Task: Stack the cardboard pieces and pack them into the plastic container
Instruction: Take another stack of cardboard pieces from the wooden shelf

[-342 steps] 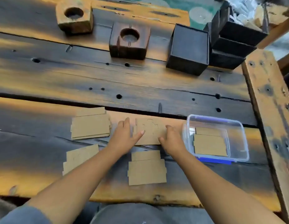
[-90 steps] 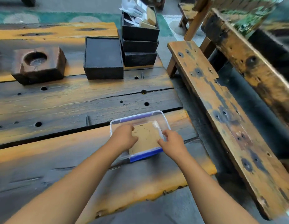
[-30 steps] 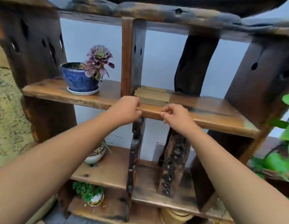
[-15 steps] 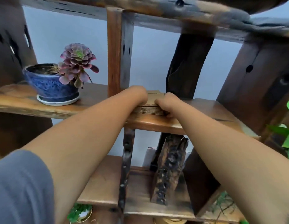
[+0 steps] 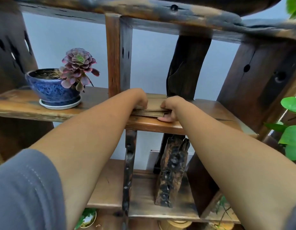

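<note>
A stack of brown cardboard pieces (image 5: pixel 154 105) lies on the middle wooden shelf (image 5: pixel 160 124), between two uprights. My left hand (image 5: pixel 138 98) grips the stack's left side with fingers curled over the top. On the right side, my right hand (image 5: pixel 172 106) clasps the stack, its thumb pressed under the front edge. The stack rests on or just above the shelf; I cannot tell which. The plastic container is not in view.
A blue pot (image 5: pixel 52 90) with a purple succulent (image 5: pixel 78 67) stands on a white saucer left of the stack. Thick wooden uprights (image 5: pixel 118 53) (image 5: pixel 187 67) flank the stack. Green leaves (image 5: pixel 291 130) hang at the right. A lower shelf (image 5: pixel 144 193) holds a charred block.
I turned from the table and container to a wooden shelf unit. Within the last second both hands reached onto the shelf and closed around the cardboard stack.
</note>
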